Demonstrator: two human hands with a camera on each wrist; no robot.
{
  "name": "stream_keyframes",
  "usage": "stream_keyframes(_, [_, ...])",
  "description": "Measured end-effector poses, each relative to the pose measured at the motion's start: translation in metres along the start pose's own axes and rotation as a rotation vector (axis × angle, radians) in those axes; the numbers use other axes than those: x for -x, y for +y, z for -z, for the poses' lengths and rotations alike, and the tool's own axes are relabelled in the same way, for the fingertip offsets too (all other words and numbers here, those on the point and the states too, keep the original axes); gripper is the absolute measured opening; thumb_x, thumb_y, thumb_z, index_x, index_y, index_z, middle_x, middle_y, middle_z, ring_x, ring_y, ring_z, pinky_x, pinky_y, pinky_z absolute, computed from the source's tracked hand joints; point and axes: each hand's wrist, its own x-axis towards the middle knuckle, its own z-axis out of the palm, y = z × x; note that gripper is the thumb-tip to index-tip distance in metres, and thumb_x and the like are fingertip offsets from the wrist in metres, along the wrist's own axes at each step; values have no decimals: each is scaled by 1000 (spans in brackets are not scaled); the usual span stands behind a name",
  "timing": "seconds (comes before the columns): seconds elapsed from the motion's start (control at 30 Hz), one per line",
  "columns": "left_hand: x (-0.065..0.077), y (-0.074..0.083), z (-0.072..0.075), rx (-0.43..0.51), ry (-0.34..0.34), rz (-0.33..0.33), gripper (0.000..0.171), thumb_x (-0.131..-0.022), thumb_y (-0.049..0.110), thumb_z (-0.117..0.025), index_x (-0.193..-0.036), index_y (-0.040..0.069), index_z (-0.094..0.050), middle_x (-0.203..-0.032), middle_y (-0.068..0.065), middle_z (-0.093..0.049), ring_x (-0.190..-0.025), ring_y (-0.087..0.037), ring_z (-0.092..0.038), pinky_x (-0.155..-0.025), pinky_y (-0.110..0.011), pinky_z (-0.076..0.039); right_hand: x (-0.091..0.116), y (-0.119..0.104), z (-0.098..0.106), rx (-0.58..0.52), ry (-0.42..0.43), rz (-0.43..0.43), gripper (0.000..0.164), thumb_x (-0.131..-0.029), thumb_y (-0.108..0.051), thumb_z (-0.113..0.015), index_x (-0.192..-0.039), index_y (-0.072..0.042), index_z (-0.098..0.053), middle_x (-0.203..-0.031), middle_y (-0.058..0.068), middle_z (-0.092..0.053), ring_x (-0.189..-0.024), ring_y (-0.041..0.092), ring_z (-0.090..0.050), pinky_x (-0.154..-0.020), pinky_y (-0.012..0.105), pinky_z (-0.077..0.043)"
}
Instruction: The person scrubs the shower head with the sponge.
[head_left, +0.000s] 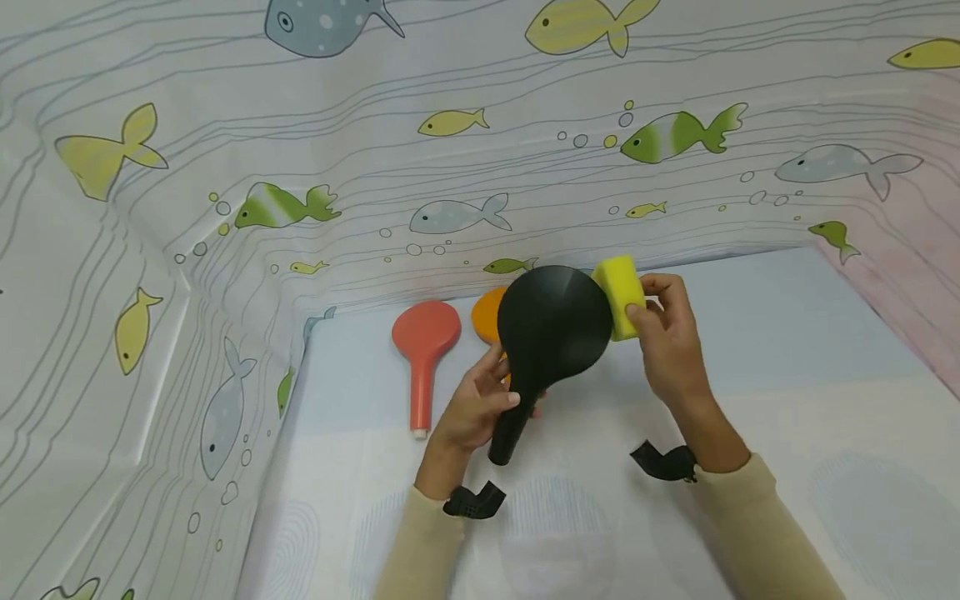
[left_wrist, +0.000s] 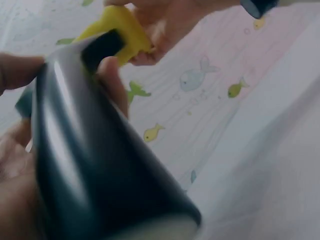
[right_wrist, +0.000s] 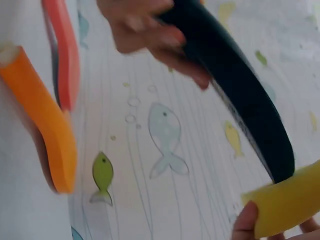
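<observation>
A black paddle with a round head (head_left: 555,321) is raised above the table, tilted. My left hand (head_left: 472,408) grips it by the handle (left_wrist: 95,155), thumb on the near side. My right hand (head_left: 672,354) pinches a yellow sponge block (head_left: 621,292) between thumb and fingers. The sponge (right_wrist: 295,202) touches the far rim of the paddle head (right_wrist: 250,105), as the right wrist view shows. On the table to the left lies a red paddle (head_left: 426,333). An orange paddle (head_left: 486,315) lies partly hidden behind the black one and my left hand.
The white and pale blue table cover (head_left: 750,325) runs back to a hanging sheet (head_left: 360,150) printed with fish, which closes off the rear and left. A pink part of the sheet (head_left: 922,275) stands at the right. Black straps (head_left: 475,502) sit on both wrists.
</observation>
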Motion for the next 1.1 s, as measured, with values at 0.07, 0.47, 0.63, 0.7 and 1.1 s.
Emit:
stream_keyframes(0.07, [0, -1, 1, -133, -34, 25, 82, -91, -10, -57, -160, 17, -22, -141, -7, -51, -109, -26, -61, -84, -42, -61, -4, -2, 10, 59, -13, -53, 20, -103, -12, -43, -123, -12, -47, -124, 4, -43, -105, 24, -54, -84, 21, -48])
stream_keyframes(0.47, [5, 3, -9, -908, -51, 204, 79, -92, 9, -68, -158, 28, -29, -143, -13, -56, -115, -24, -64, -94, -25, -55, 3, -4, 9, 618, -77, 219, 28, -88, -7, -67, -116, -6, -68, -116, 13, -54, -104, 23, -50, -78, 28, -48])
stream_keyframes(0.63, [3, 2, -10, -929, -16, 237, 79, -93, 13, -67, -158, 31, -26, -138, -15, -58, -116, -24, -63, -93, -27, -55, 18, -10, -14, 797, -209, 505, 32, -77, -8, -73, -109, -6, -72, -113, 14, -56, -103, 30, -46, -76, 38, -48])
stream_keyframes(0.7, [2, 2, -10, -955, 16, 250, 76, -93, 16, -68, -157, 28, -29, -137, -14, -59, -115, -26, -62, -93, -30, -55, 22, -11, -23, 860, -285, 619, 32, -75, -9, -74, -107, -7, -73, -110, 14, -58, -100, 31, -47, -77, 38, -49])
stream_keyframes(1.1, [0, -3, -13, -1012, 85, 269, 79, -90, 8, -69, -150, 44, -34, -137, -7, -57, -109, -24, -61, -97, -38, -51, 3, -3, 12, 790, -152, 336, 31, -84, -6, -70, -115, -8, -69, -115, 15, -53, -107, 30, -46, -72, 34, -51])
